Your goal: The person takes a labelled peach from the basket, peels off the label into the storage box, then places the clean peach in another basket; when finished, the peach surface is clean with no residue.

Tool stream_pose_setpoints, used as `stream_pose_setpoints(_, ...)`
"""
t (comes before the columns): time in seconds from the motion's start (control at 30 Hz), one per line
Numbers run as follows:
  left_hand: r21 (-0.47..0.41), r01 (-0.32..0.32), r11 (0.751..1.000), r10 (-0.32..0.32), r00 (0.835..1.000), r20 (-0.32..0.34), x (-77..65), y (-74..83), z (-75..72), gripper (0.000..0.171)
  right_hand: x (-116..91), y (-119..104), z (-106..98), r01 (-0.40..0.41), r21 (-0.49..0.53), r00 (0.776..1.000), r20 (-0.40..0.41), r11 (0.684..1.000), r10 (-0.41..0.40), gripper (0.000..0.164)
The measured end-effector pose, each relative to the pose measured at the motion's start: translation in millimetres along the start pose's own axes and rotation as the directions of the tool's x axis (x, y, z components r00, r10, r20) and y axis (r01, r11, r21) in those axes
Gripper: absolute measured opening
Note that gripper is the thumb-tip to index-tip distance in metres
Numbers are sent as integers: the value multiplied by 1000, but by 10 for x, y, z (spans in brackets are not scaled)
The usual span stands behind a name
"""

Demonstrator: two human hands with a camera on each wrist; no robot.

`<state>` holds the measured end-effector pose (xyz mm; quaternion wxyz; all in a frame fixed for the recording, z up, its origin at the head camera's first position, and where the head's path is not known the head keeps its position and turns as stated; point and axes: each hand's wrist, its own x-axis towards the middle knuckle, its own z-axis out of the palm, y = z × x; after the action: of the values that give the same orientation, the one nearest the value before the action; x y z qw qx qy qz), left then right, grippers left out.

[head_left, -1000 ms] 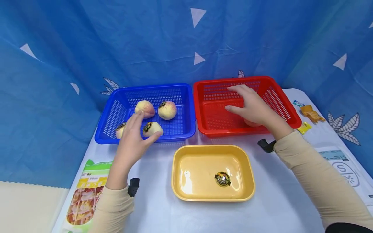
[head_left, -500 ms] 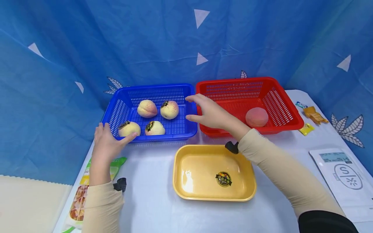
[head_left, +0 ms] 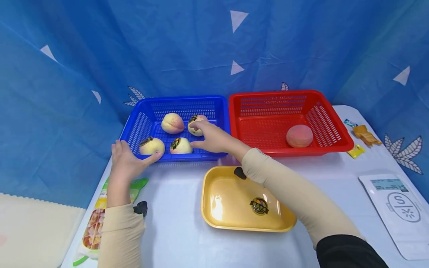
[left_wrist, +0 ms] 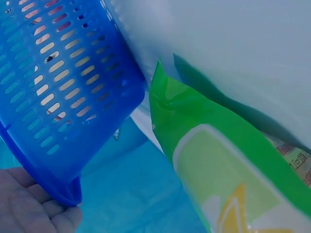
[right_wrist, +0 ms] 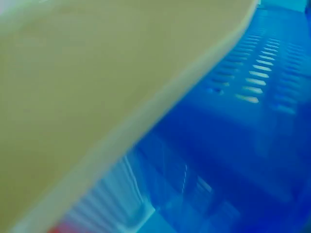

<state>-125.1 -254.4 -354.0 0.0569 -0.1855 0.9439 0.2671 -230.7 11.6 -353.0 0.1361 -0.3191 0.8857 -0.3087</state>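
A blue plastic basket point(head_left: 228, 130) holds several pale yellow-pink peaches, some with dark stickers. My left hand point(head_left: 125, 160) grips its near-left corner, thumb along the front rim close to one peach point(head_left: 152, 147); in the left wrist view, fingers point(left_wrist: 36, 208) meet the rim. Over the basket's right half reaches my right hand point(head_left: 212, 138), thumb and fingers spread apart. Its fingertips overlap the back-right peach point(head_left: 193, 128), and the thumb is by the front peach point(head_left: 181, 146); contact cannot be told. Blur and a yellow surface point(right_wrist: 97, 87) hide the right hand in its wrist view.
A red basket point(head_left: 346, 143) with one pink peach point(head_left: 299, 136) adjoins on the right. In front stands a yellow tray point(head_left: 214, 223) with a sticker. A green-topped food bag point(head_left: 95, 227) lies left; a white scale point(head_left: 399, 216) and small wrapped items point(head_left: 365, 134) lie right.
My right hand has swept left from over the red basket to the blue one, holding nothing. My left hand has moved from above the peaches to the blue basket's near-left corner.
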Motion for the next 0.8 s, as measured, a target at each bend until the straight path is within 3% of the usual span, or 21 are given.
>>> stream_pose_setpoints(0.37, 18, 1, 1000, -2, 1000, 16, 46, 14, -3, 144, 288, -82, 242, -18, -16, 995, 97, 1000, 19, 65)
stream_pose_setpoints(0.53, 13, -5, 1000, 5, 1000, 13, 58, 13, -3, 144, 375, -96, 287, -53, -37, 991, 117, 998, 57, 70)
stream_pose_setpoints(0.8, 6, -1, 1000, 1, 1000, 12, 50, -7, -12, 144, 486, -84, 353, -50, -15, 980, 192, 999, 52, 76)
